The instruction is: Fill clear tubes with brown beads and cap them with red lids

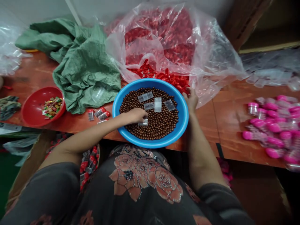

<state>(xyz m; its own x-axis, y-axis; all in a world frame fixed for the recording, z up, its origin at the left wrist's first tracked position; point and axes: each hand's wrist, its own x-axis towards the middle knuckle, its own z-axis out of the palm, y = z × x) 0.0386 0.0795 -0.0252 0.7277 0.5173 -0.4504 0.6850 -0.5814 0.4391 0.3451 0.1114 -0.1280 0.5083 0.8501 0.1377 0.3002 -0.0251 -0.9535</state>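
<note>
A blue basin (115, 115) full of small brown balls (154, 126) stands at the table's front edge. My left hand (136, 115) is low over the balls, its fingers closed on a small clear plastic box (143, 122). Several more clear boxes (157, 104) lie on the balls beyond it. Outside the basin's right rim, my right hand (192, 99) is at the edge of a heap of red plastic caps (172, 78). Its thumb and fingers are bent together at the red pieces; what they hold is too small to make out.
Behind the basin spreads a big clear bag (207, 65) of red pieces. To the left lie a green sack (86, 72), a red bowl (29, 109) of wrapped sweets and several filled red-capped boxes (103, 115). Pink-capped containers (276, 125) cover the right side.
</note>
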